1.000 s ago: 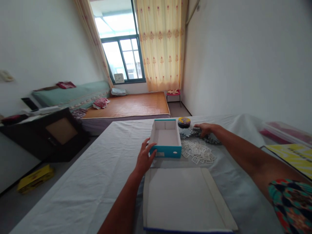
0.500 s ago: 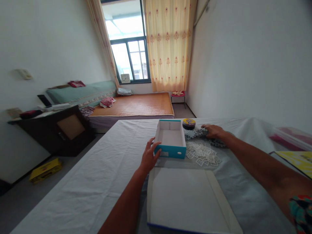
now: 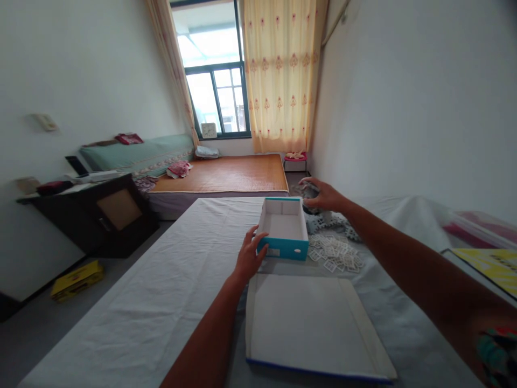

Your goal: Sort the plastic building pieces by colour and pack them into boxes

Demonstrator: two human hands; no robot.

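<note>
My left hand [image 3: 251,252] grips the near left corner of an open blue box [image 3: 283,249] with a white inside; nothing shows in it. Beyond the box's right side, my right hand [image 3: 323,195] is raised with its fingers curled round a small bunch of grey pieces [image 3: 307,188], blurred by motion. Below that hand lie more grey, notched pieces [image 3: 323,221] in a loose heap. Many thin white square frames [image 3: 335,250] are piled to the right of the box. The round tin behind is mostly hidden by my right hand.
A large flat white panel [image 3: 307,323] with a blue edge lies nearest me on the white tablecloth [image 3: 153,291]. On the right are a yellow-and-white printed item [image 3: 490,264] and a clear bag [image 3: 476,223]. A bed [image 3: 226,172] stands past the table.
My right hand has lifted from the grey heap and moved left toward the box, carrying some grey pieces and covering the tin. My left hand stays on the box.
</note>
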